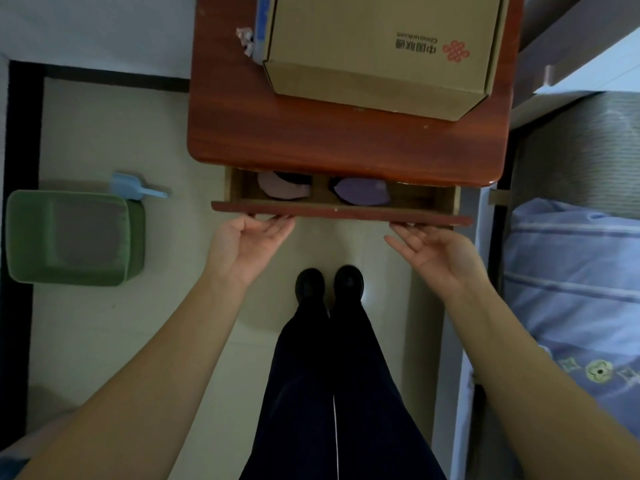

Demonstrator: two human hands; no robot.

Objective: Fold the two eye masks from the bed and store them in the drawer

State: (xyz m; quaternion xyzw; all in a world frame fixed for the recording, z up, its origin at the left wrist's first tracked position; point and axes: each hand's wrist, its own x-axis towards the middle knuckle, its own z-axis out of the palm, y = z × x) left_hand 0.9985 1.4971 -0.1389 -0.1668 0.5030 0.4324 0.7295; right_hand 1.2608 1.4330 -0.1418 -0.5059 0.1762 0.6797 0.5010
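The drawer of a reddish wooden desk stands a little way out. Inside lie two folded eye masks: a pink one on the left and a purple one to its right, each partly hidden under the desk top. My left hand has its fingertips against the left part of the drawer front, palm up and fingers spread. My right hand touches the right part of the front in the same way. Neither hand holds anything.
A cardboard box sits on the desk, with crumpled paper beside it. A green bin and a blue scoop lie on the floor at left. The bed with a blue striped cover is at right. My feet stand below the drawer.
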